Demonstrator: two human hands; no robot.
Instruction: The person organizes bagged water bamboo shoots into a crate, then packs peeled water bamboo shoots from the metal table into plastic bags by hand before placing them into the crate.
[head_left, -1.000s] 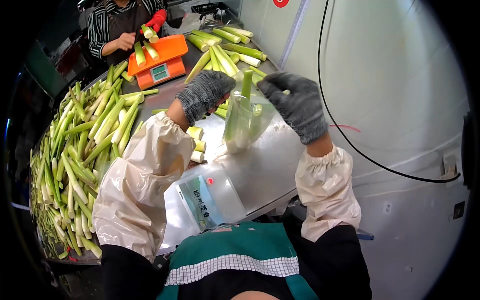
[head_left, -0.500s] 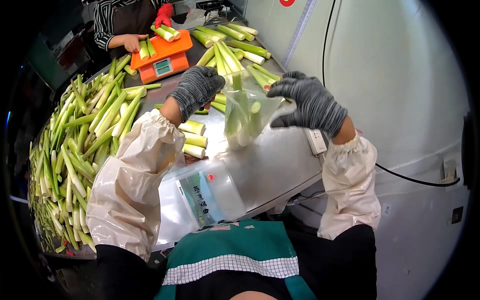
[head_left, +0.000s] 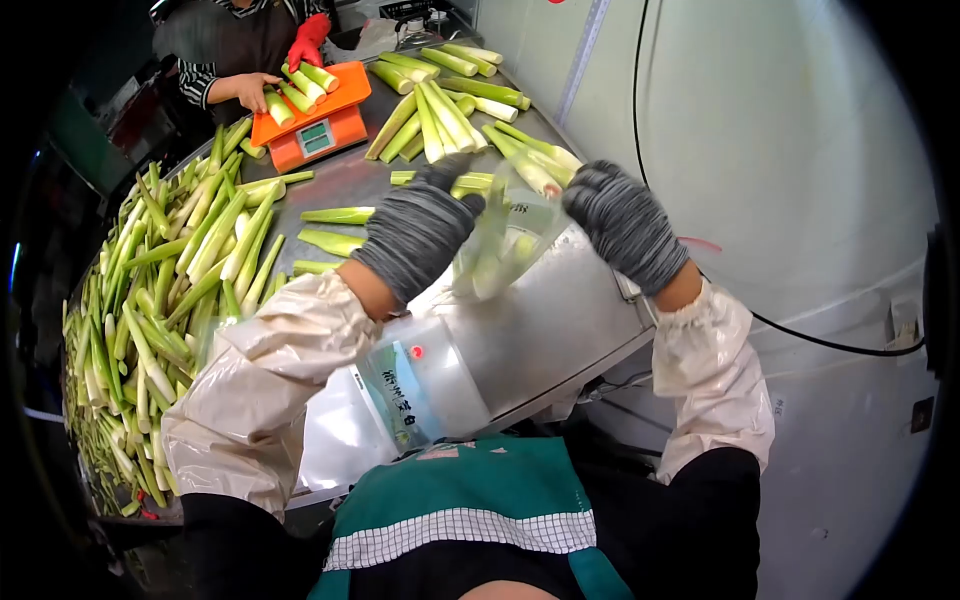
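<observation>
A clear plastic bag (head_left: 492, 255) with pale green stalks inside hangs between my two gloved hands, above the metal table. My left hand (head_left: 422, 225), in a grey knit glove, is closed on the bag's left edge. On the other side my right hand (head_left: 622, 218), gloved alike, pinches the bag's upper right edge. Cut stalks (head_left: 440, 120) lie just beyond the bag. Below it, flat on the table, is a stack of printed bags (head_left: 405, 385) with a blue label.
A large heap of green stalks (head_left: 150, 300) covers the left side. At the back, a co-worker's bare hand (head_left: 248, 90) and red-gloved hand (head_left: 308, 45) are at an orange scale (head_left: 318, 130) bearing stalks. A wall with a black cable (head_left: 640, 110) stands at right.
My right hand has closed on the bag's edge; before, its fingers were spread. My left hand has moved right and down. The co-worker's stalks on the scale have shifted.
</observation>
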